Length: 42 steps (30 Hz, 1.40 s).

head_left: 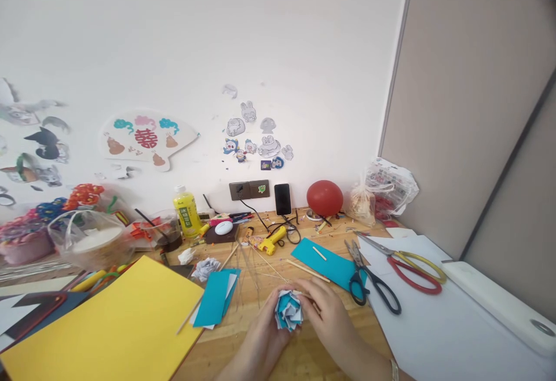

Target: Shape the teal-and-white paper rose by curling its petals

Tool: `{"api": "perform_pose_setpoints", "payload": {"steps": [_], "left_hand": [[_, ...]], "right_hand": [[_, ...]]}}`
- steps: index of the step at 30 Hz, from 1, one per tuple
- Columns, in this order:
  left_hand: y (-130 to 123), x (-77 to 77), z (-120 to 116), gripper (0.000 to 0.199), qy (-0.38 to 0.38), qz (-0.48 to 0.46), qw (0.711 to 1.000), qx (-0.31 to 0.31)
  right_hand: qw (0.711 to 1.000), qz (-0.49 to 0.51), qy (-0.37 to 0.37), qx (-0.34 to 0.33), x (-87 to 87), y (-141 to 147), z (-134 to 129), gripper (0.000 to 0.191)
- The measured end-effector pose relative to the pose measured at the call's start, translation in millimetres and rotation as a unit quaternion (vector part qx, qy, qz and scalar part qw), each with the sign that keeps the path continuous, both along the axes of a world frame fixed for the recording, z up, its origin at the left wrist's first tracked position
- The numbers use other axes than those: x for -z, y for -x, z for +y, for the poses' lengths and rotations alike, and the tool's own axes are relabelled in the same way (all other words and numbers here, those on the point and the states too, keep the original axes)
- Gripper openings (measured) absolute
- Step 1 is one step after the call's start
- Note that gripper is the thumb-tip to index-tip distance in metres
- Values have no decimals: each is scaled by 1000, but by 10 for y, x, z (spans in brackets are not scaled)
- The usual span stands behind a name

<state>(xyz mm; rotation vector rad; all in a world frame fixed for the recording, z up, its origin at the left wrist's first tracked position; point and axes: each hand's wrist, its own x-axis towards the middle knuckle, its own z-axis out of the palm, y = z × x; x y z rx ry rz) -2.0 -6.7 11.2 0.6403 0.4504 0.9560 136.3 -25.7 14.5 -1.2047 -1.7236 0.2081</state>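
Note:
A blue and white paper flower (pixel 289 310) with folded, layered petals is held low over the wooden table. My left hand (pixel 268 324) cups it from the left and below, fingers wrapped round its side. From the right, my right hand (pixel 324 310) pinches the flower's edge between thumb and fingers. Just left of my hands lies a stack of blue and white paper pieces (pixel 214 300). Beyond my right hand is a blue paper strip (pixel 328 262) with a short stick on it. Black-handled scissors (pixel 365 282) rest across the strip's right end.
A yellow sheet (pixel 108 323) covers the left side. White sheets (pixel 417 334) lie at right under red-and-yellow-handled scissors (pixel 414 271). Farther back are a yellow glue gun (pixel 274 242), a bottle (pixel 186 213), a phone (pixel 282 199) and a red balloon (pixel 325 197). Crumpled paper (pixel 206 268) lies at left.

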Motion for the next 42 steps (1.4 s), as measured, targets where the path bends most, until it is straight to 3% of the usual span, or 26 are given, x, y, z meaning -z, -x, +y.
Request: {"api": "perform_pose_setpoints", "payload": {"steps": [5, 10, 15, 18, 30, 42], "left_hand": [[14, 0, -4, 19, -29, 13, 999, 18], [15, 29, -5, 18, -32, 10, 999, 19], [-2, -23, -30, 18, -24, 11, 1000, 12], [-14, -46, -38, 21, -15, 10, 1000, 5], [17, -8, -29, 19, -39, 2, 999, 30], [41, -7, -24, 20, 7, -34, 999, 40]], "right_hand": [[998, 40, 38, 10, 32, 6, -5, 14], [995, 77, 56, -22, 56, 8, 11, 10], [996, -64, -62, 0, 41, -29, 5, 21], [991, -97, -88, 4, 17, -43, -6, 27], [998, 36, 59, 4, -11, 10, -47, 18], [985, 124, 115, -28, -33, 92, -86, 19]]}}
